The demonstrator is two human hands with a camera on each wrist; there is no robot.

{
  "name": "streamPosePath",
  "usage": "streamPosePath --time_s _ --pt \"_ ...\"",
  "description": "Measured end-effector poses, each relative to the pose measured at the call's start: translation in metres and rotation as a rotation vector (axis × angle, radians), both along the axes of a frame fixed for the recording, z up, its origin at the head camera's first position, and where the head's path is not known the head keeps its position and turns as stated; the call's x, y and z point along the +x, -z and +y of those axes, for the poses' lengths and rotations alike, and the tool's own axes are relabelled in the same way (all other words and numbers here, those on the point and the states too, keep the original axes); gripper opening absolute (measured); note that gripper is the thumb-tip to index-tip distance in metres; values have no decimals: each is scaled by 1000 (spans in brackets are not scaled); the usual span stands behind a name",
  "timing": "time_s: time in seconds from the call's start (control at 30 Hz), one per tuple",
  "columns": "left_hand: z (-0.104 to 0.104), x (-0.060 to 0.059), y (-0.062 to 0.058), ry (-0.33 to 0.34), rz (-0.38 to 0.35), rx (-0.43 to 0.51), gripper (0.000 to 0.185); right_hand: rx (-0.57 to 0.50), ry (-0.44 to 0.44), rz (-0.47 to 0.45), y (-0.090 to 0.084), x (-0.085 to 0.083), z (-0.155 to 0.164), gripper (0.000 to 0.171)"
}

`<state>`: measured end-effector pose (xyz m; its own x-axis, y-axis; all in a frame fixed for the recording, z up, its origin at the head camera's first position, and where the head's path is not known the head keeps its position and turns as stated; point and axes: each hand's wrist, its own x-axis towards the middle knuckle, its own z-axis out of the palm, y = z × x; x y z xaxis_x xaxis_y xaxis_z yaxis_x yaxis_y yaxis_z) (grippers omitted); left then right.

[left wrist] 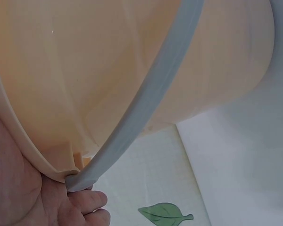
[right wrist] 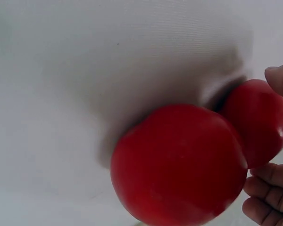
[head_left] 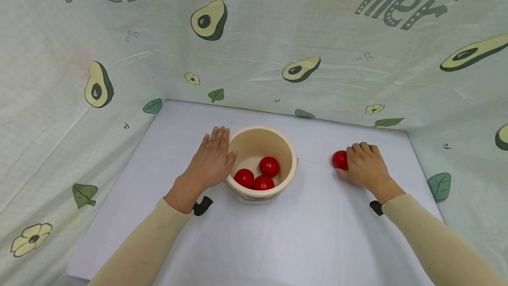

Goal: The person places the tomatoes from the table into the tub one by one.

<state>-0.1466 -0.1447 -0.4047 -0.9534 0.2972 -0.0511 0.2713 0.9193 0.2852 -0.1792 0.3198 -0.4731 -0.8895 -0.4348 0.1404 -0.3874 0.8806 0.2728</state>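
Observation:
A cream bucket (head_left: 292, 169) with a grey handle (left wrist: 146, 94) stands near the middle of the table, with three red tomatoes (head_left: 269, 166) inside. My left hand (head_left: 212, 160) lies along its left rim, fingers straight and thumb overlapping the rim. Over on the right, my right hand (head_left: 365, 164) has thumb and fingers around a red tomato (head_left: 339, 160). In the right wrist view that smaller-looking tomato (right wrist: 257, 122) lies between thumb and fingertips. A second, larger-looking tomato (right wrist: 179, 165) sits beside it, nearer the wrist; the hand hides it in the head view.
The white table (head_left: 309, 237) has a back edge running along a hanging cloth (head_left: 254, 56) printed with avocados and leaves. More of this cloth hangs at the left and right sides. Dark straps (head_left: 203, 205) show at both wrists.

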Motion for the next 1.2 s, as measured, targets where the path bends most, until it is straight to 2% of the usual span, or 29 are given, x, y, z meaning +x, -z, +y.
streamPosePath --time_s 0.27,0.47,0.6,0.97,1.2 --pt "0 0 2 3 1 2 73 3 35 -12 10 -3 2 68" --pt "0 2 2 6 3 5 73 -91 -20 112 13 -7 -2 64" --pt "-1 2 1 5 8 3 73 -154 -56 179 10 -10 -8 64" --pt "-1 1 1 3 12 -7 73 -277 -71 221 -1 -14 -30 66" --pt "-1 1 -1 7 20 -9 74 -289 -83 249 -12 -15 -42 68"
